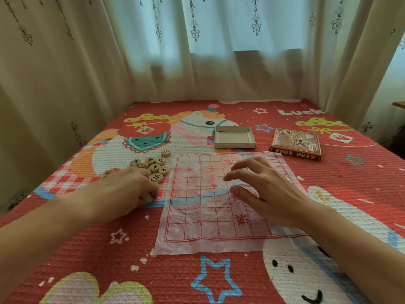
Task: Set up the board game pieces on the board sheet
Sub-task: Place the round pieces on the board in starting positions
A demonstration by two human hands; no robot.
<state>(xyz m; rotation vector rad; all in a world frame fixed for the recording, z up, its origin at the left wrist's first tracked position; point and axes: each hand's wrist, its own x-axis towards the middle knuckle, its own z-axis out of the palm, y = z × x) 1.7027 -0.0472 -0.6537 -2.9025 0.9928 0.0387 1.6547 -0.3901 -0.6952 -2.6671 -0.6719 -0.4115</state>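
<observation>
Fingers of left hand [131, 185]: curled round one of the wooden pieces [156, 166], heaped just left of board sheet [203, 216]. Right hand [265, 194]: fingers spread, holding nothing, over the sheet. Sheet bare; every piece apparently unplaced.

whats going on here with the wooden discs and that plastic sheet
A person is setting up a Chinese chess game. Their left hand grips some of the wooden pieces piled just left of the board sheet, while the right hand is spread open over the sheet. No piece shows on the sheet yet. The empty box tray and printed lid lie beyond it.
</observation>
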